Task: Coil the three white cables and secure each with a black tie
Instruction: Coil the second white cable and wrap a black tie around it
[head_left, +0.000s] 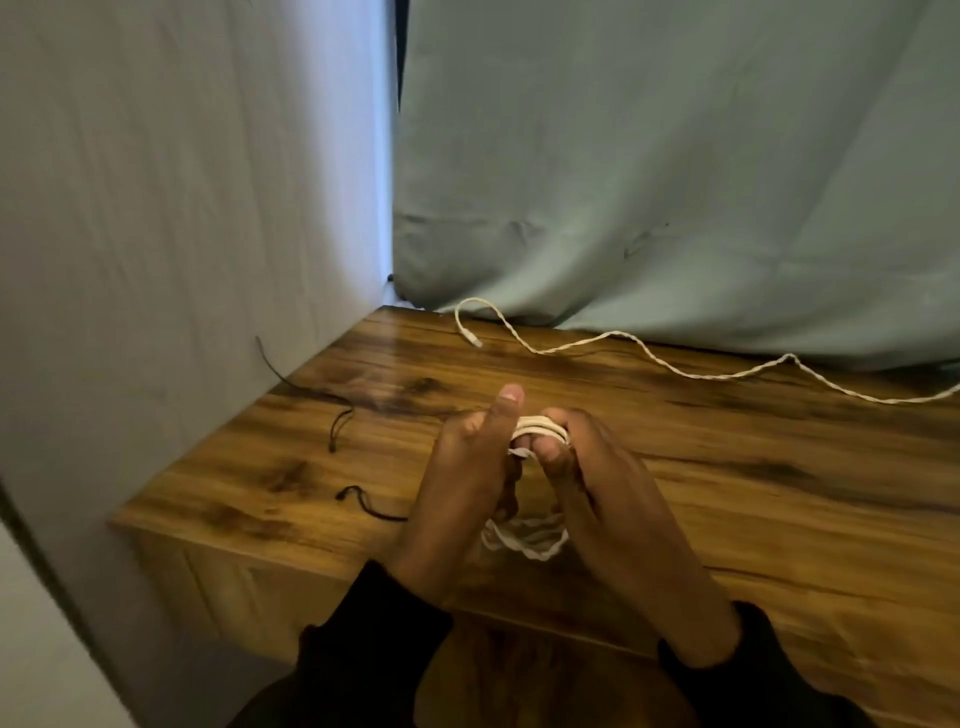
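Observation:
A coiled white cable (537, 427) is held between both hands above the wooden table (779, 493). My left hand (462, 483) grips its left side with the thumb raised. My right hand (597, 478) grips the right side, fingers curled over the top loops. The coil's lower loops (524, 540) hang out below the hands. A second white cable (649, 358) lies uncoiled along the table's far edge, its plug near the back left. Two black ties lie left of my hands, one tie (340, 426) farther back and another tie (363, 501) nearer. Any third cable is out of sight.
A pale cloth (182, 208) hangs at the left and a greenish cloth (675, 156) at the back, both touching the table's edges. A thin dark strand (291, 382) runs from the left cloth onto the table. The table's left front corner is near my left sleeve.

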